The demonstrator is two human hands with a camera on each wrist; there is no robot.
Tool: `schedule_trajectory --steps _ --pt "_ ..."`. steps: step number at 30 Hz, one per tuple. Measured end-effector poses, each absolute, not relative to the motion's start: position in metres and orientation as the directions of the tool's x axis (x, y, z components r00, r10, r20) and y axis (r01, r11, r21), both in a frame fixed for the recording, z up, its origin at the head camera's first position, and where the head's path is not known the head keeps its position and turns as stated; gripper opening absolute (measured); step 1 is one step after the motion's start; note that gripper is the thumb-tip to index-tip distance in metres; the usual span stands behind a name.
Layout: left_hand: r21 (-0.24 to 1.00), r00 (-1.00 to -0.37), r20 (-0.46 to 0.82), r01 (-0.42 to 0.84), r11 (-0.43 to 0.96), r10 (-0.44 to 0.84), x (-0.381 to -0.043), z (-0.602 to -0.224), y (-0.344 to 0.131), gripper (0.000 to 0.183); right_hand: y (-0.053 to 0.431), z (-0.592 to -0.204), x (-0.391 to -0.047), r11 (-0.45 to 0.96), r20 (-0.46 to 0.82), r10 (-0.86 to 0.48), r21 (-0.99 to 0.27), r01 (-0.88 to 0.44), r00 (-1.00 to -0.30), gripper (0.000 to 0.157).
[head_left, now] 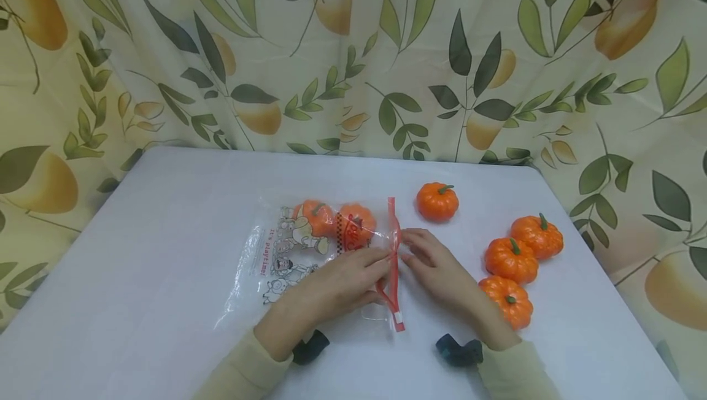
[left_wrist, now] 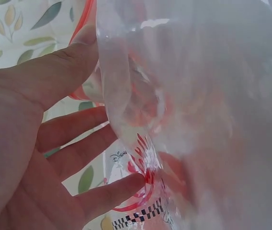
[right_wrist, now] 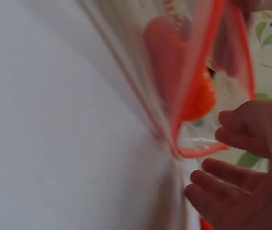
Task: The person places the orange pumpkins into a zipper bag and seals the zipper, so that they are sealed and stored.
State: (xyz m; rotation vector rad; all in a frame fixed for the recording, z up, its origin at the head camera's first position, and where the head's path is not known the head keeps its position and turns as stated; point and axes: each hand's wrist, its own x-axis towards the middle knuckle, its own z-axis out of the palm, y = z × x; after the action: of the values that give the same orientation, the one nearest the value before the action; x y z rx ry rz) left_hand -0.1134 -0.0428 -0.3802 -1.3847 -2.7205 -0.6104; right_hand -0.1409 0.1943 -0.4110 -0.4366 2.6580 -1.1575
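Note:
A clear zip bag (head_left: 248, 271) with cartoon print lies on the table, its red-edged mouth toward the right. Inside sit two small orange pumpkins, a left one (head_left: 320, 223) and a right one (head_left: 361, 228). My left hand (head_left: 342, 280) pinches the bag near the red edge; in the left wrist view its thumb (left_wrist: 66, 67) lies along the plastic and the other fingers spread behind. With fingers extended, my right hand (head_left: 442, 271) is at the bag's mouth, holding nothing. The right wrist view shows the mouth gaping, with an orange pumpkin (right_wrist: 204, 98) inside.
Loose orange pumpkins lie on the white table (head_left: 138, 253): one (head_left: 437, 202) beyond my right hand, and three in a row at the right, the middle one (head_left: 509, 260) among them. The nearest (head_left: 510, 305) is partly behind my right forearm. A leaf-patterned curtain (head_left: 353, 81) hangs behind.

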Motion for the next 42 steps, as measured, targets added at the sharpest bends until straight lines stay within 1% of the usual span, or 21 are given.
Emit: schedule_trajectory --steps 3,5,11,17,28,36,39,42 --pt "0.324 -0.616 0.182 0.773 0.545 0.766 -0.112 -0.380 -0.041 0.036 0.204 -0.402 -0.140 0.698 -0.086 -0.301 -0.698 -0.158 -0.950 0.040" --pt "0.307 -0.622 0.171 0.771 0.558 0.764 -0.111 -0.380 -0.040 0.032 0.210 -0.396 -0.139 0.724 -0.074 -0.284 -0.671 -0.163 -0.956 0.042" --pt "0.261 -0.647 0.127 0.753 0.604 0.752 -0.107 -0.380 -0.038 0.029 0.223 -0.380 -0.133 0.775 -0.023 -0.276 -0.597 -0.208 -0.961 0.044" --pt "0.240 -0.657 0.114 0.746 0.621 0.745 -0.105 -0.381 -0.038 0.024 0.241 -0.369 -0.121 0.805 -0.014 -0.257 -0.557 -0.206 -0.966 0.043" --pt "0.228 -0.654 0.132 0.751 0.619 0.745 -0.104 -0.381 -0.038 0.027 0.270 -0.356 -0.104 0.840 0.018 -0.227 -0.502 -0.205 -0.974 0.040" --pt "0.184 -0.645 0.153 0.763 0.620 0.749 -0.103 -0.381 -0.038 0.028 0.284 -0.355 -0.095 0.872 0.064 -0.233 -0.428 -0.238 -0.970 0.041" --pt "0.199 -0.648 0.149 0.759 0.620 0.747 -0.104 -0.381 -0.038 0.027 0.288 -0.355 -0.092 0.879 0.043 -0.237 -0.417 -0.233 -0.971 0.043" --pt "0.206 -0.644 0.150 0.762 0.614 0.750 -0.103 -0.382 -0.037 0.026 0.293 -0.357 -0.086 0.893 -0.025 -0.214 -0.411 -0.185 -0.977 0.049"
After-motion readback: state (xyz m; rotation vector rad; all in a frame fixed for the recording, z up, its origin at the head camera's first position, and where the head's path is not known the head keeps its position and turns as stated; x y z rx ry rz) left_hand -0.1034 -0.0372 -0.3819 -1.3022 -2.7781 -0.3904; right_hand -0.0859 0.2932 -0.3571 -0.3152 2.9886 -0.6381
